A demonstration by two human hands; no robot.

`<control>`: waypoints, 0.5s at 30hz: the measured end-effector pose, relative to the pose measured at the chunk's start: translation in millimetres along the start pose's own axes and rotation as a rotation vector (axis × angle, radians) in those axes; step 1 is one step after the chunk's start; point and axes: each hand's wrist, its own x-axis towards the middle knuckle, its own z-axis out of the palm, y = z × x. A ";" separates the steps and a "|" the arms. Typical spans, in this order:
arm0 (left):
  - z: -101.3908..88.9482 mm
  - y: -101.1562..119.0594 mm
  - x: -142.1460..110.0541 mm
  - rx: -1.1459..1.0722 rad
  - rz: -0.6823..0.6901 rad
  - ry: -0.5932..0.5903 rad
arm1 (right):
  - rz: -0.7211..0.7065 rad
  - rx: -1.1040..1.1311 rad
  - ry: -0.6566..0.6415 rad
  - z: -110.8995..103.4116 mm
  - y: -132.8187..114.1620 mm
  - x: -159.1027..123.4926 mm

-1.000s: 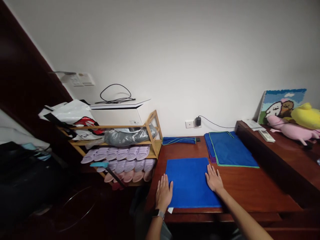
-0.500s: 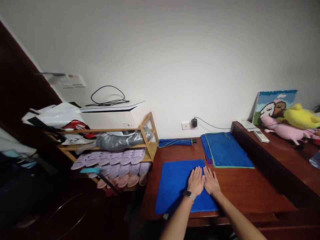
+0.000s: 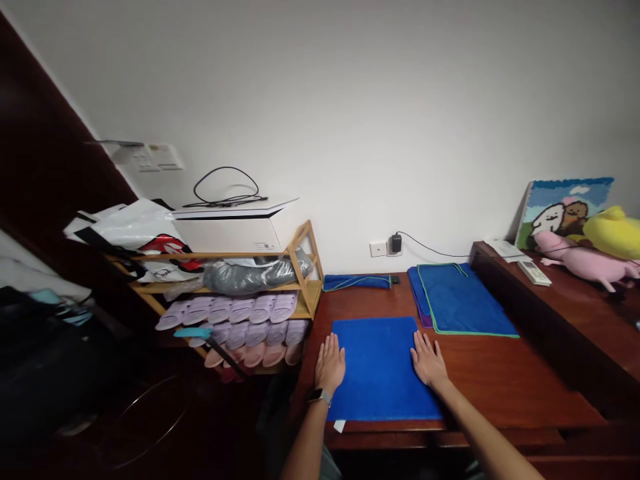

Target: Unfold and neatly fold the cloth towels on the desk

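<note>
A blue cloth [image 3: 379, 367] lies flat on the dark wooden table [image 3: 495, 380], near its front edge. My left hand [image 3: 330, 363] rests open and flat on the cloth's left edge, a watch on its wrist. Across the cloth, my right hand [image 3: 427, 360] lies open and flat on the right edge. Both hands have their fingers stretched toward the wall and hold nothing.
A stack of blue cloths [image 3: 457, 305] lies behind to the right, a folded blue cloth [image 3: 357, 282] by the wall. A wooden shelf [image 3: 305, 267] with slippers stands left. A raised ledge [image 3: 560, 300] with plush toys [image 3: 597, 250] runs along the right.
Half a second ago both hands lay side by side at the cloth's right centre. The left hand has since slid out to the left edge; the right hand has stayed near the right edge.
</note>
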 end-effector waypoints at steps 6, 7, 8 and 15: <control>-1.1 5.9 -1.2 -0.003 -0.002 0.016 | -0.069 0.044 0.062 -8.4 -0.9 34.2; -2.3 3.8 -1.9 0.005 0.001 0.015 | -0.071 0.050 0.050 -7.7 -1.3 39.3; -3.9 1.5 -2.6 0.013 0.001 0.015 | -0.069 0.053 0.041 -6.0 -1.5 43.4; -20.5 53.6 9.4 -0.033 0.142 0.062 | -0.073 0.046 0.074 5.8 -0.9 47.2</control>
